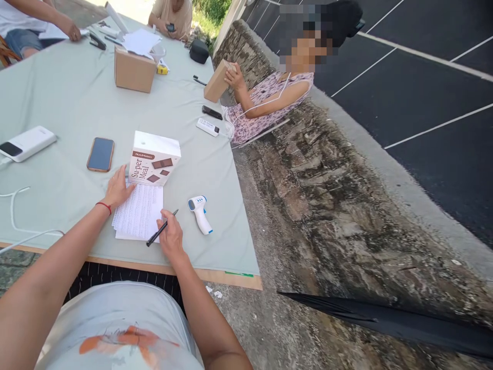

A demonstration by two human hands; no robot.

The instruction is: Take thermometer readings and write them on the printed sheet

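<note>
- At the left edge, one white rectangular plastic power bank with a dark display point(30, 143) is lying on the pale green tablecloth point(73, 200).
- In the upper left, one co-worker in a white top point(29, 14) is resting a hand by some paper.
- Left of centre, one dark-screened phone in a brown case point(100, 154) is lying face up.
- Just below it, the left hand point(119, 189), wearing one red cord bracelet point(105, 205), is resting with its fingers spread and unclenched on the sheets' left edge.
- In the upper part, one plain brown cardboard box point(134, 72) is carrying loose white papers point(140, 41).
- Lower left of centre, one stack of white paper sheets point(140, 210) is lying slightly fanned, showing close rows of dark writing; the number of sheets is impossible to tell.
- At its top edge, one white-and-brown carton printed "Su-per Meal" point(154, 159) is standing upright, showing three dark brown bar shapes.
- Over the stack's lower right corner, the right hand point(170, 234) is grasping one slim black pen point(156, 235) in curled fingers; the pen is slanting up rightward.
- Just beside it, one white-and-blue handheld thermometer point(200, 215) is lying on the cloth.
- In the upper right, one co-worker in a floral top point(269, 103) is holding another brown box point(216, 83).
</note>
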